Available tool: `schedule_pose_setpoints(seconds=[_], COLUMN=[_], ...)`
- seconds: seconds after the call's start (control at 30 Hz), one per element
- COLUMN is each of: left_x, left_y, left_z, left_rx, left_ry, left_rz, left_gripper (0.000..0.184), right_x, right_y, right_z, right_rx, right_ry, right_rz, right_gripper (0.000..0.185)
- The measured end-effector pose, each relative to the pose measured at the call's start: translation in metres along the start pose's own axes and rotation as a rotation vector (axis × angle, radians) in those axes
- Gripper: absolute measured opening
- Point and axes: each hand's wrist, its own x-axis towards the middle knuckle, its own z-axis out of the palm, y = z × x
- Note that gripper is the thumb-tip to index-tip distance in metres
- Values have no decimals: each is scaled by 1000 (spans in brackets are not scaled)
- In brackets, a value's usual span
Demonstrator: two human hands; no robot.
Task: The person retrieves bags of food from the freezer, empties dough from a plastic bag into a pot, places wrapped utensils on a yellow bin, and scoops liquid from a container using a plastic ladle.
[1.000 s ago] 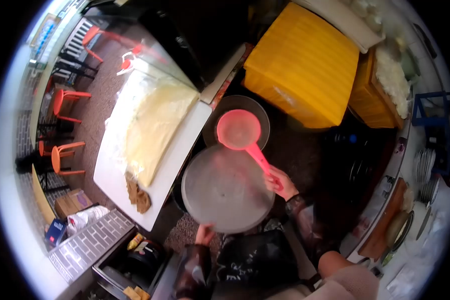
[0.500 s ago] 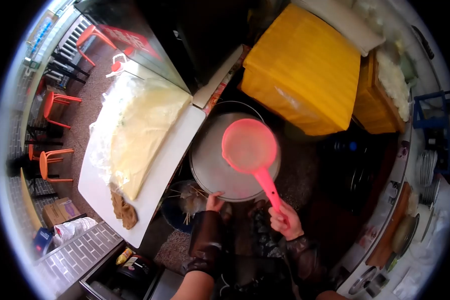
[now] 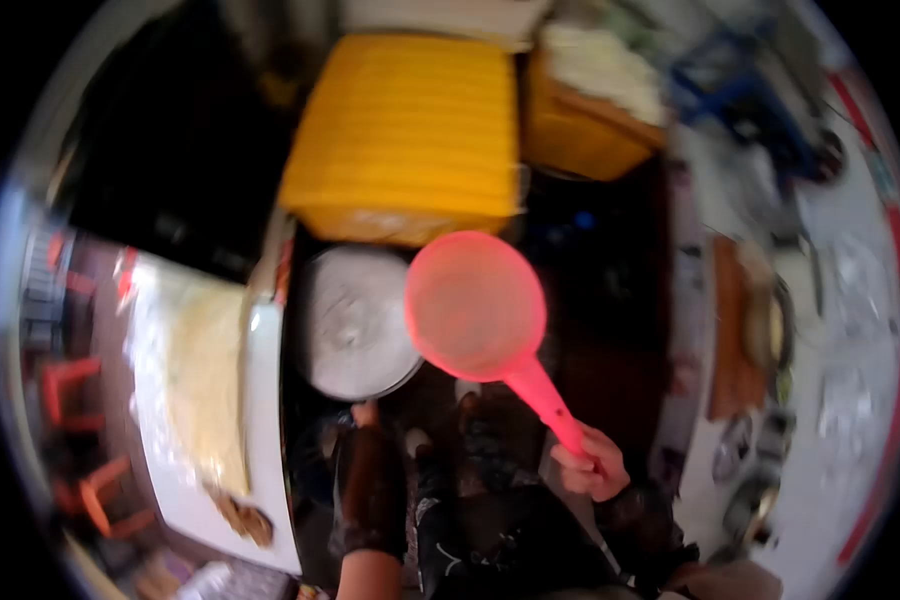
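In my right hand (image 3: 592, 465) is the handle of a pink plastic water ladle (image 3: 475, 305), fingers wrapped round it. Its round bowl faces up, beside the right edge of a big round pale-grey lid (image 3: 355, 320) and overlapping it slightly in view. The lid seems to lie on a large bucket low on the floor side. At its near rim is my left hand (image 3: 366, 412), small and blurred, with the fingers apparently closed on the edge. What lies inside the ladle bowl is too blurred to tell.
A yellow-covered box (image 3: 410, 130) stands behind the lid, with a second yellow box (image 3: 590, 130) to its right. On the left is a white table (image 3: 265, 400) bearing a pale sheet under plastic. A cluttered white counter (image 3: 830, 330) runs along the right. My feet are just below the lid.
The view has swung right, so the surroundings shift left. The ladle has moved from over the middle of the lid to its right side. My left hand stays at the near rim.
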Motion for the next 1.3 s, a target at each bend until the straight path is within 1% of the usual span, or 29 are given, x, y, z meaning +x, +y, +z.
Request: schedule_pose_setpoints(seconds=[0.03, 0.07, 0.1, 0.13, 0.17, 0.2, 0.23, 0.27, 0.33, 0.37, 0.4, 0.43, 0.5, 0.53, 0.6, 0.63, 0.7, 0.77, 0.83, 0.87, 0.93, 1.07, 1.13, 1.17, 1.2, 1.27, 1.3], left_x=[-3, -15, -27, -41, -53, -63, -83, -95, -126, -144, -157, -168, -185, -190, -194, -197, -197, -198, -198, -199, -199, -203, -204, -205, -208, -211, -213], left_y=[11, 22, 34, 46, 37, 63, 74, 62, 51, 53, 58, 62, 67, 72, 80, 83, 98, 106, 113, 116, 122, 131, 132, 133, 133, 130, 128], left_z=[-17, -46, -76, -107, -118, -155, -186, -190, -215, -234, -251, -266, -287, -294, -299, -299, -310, -314, -316, -317, -318, -319, -319, -318, -318, -315, -314], left_rx=[-11, -30, -52, -75, 129, 199, 275, -55, -359, -493, -576, -628, -663, -669, -665, -662, -657, -659, -658, -656, -650, -652, -654, -656, -665, -672, -673], left_ry=[-87, -107, -127, -149, -126, -191, -255, -377, -494, -536, -544, -528, -487, -467, -439, -431, -414, -405, -397, -392, -388, -371, -362, -356, -348, -335, -329], left_rz=[-33, 45, 123, 201, 493, 494, 473, 423, 362, 177, -16, -138, -243, -282, -322, -328, -359, -382, -402, -407, -418, -426, -421, -420, -422, -410, -403], left_gripper=[27, 23, 20, 17, 18, 19, 19, 20, 20, 20, 20, 19, 18, 18, 17, 17, 16, 15, 14, 14, 13, 12, 11, 11, 11, 11, 10], right_x=[-22, -47, -78, -104, -129, -158, -182, -207, -250, -269, -280, -294, -317, -327, -342, -348, -359, -368, -374, -377, -383, -392, -395, -395, -394, -392, -391], right_y=[-4, -9, -11, -16, -21, -24, -29, -34, -48, -57, -69, -80, -105, -118, -140, -151, -174, -185, -193, -196, -199, -204, -205, -206, -207, -206, -203], right_z=[15, 30, 46, 58, 75, 92, 93, 102, 118, 129, 122, 107, 87, 75, 43, 27, -8, -26, -37, -43, -50, -69, -78, -82, -89, -104, -112], right_rx=[5, 13, 24, 19, 14, -22, 26, -41, -121, -141, -185, -229, -308, -304, -469, -467, -508, -532, -587, -584, -626, -738, -882, -884, -1151, -1434, -1677], right_ry=[45, 88, 106, 120, 131, 182, 169, 242, 358, 402, 437, 469, 537, 529, 782, 776, 995, 1014, 1105, 1102, 1159, 1162, 1252, 1249, 1368, 1470, 1522], right_rz=[-27, -63, -184, -243, -292, -401, -469, -563, -732, -818, -882, -945, -1036, -1036, -1089, -1091, -1113, -1117, -1095, -1094, -1061, -1052, -1002, -1003, -987, -946, -982], right_gripper=[46, 44, 44, 43, 41, 34, 30, 25, 16, 14, 12, 10, 8, 8, 6, 6, 6, 8, 19, 19, 32, 37, 40, 40, 43, 46, 48])
